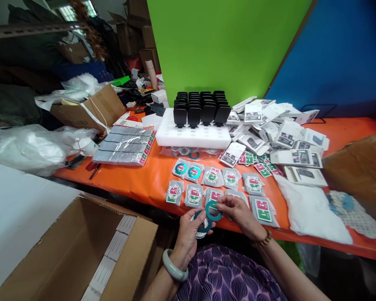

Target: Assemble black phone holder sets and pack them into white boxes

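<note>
Closest to me, just past my purple patterned lap, my left hand [188, 234] is cupped palm-up with its fingers curled around a small stack of teal rings [203, 228], which sits against the fingertips. My right hand [235, 211] pinches a single teal ring [213, 210] by its right edge between thumb and forefinger. That ring stands nearly upright and overlaps the top of the stack in the other hand, so the two hands almost meet at the table's near edge. A pale bangle [174, 267] circles my left wrist and a brown bead bracelet [263, 241] my right. Both forearms angle inward and up from my body.

Lower left, an open cardboard box [81, 255] holds rows of white cartons.

The orange table [150, 179] begins just beyond my hands. Two rows of small clear packets [213, 184] with red and green labels lie across it. To the right is a white cloth [310, 209]. Farther back, a white foam tray [194, 133] carries rows of black holders [202, 106], flanked on the right by a heap of white retail boxes [282, 133] and on the left by a wrapped bundle [125, 146].

Behind everything rise a green panel [222, 46] and a blue panel [341, 58], with cluttered cartons at far left.
</note>
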`<act>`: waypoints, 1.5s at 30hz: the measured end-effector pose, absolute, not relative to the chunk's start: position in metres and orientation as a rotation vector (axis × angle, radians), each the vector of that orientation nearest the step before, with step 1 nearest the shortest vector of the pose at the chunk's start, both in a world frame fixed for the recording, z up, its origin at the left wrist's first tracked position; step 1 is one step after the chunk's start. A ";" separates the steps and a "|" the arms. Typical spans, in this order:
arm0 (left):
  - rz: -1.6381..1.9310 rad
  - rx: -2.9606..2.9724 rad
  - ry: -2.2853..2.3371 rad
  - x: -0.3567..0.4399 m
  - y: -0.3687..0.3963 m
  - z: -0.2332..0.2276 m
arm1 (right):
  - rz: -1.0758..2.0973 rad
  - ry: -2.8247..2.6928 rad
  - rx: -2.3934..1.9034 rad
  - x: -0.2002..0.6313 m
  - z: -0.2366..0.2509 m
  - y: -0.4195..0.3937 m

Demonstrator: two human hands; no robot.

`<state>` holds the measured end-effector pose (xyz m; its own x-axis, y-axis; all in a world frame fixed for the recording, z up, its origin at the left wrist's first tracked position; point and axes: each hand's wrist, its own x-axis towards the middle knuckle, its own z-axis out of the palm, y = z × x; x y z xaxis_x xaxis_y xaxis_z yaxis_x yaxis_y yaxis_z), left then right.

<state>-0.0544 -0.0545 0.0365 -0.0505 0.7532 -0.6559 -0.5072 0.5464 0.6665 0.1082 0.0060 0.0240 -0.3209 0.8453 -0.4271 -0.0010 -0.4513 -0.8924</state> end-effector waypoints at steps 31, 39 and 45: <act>0.885 0.244 1.065 -0.032 -0.041 0.043 | 1.249 -1.313 -1.522 0.173 0.011 0.020; 0.863 0.364 1.057 -0.023 -0.035 0.044 | 0.674 -1.689 -1.584 0.162 0.012 0.010; 0.820 0.502 1.089 -0.007 -0.029 0.041 | 1.296 -1.471 -1.430 0.153 0.030 -0.016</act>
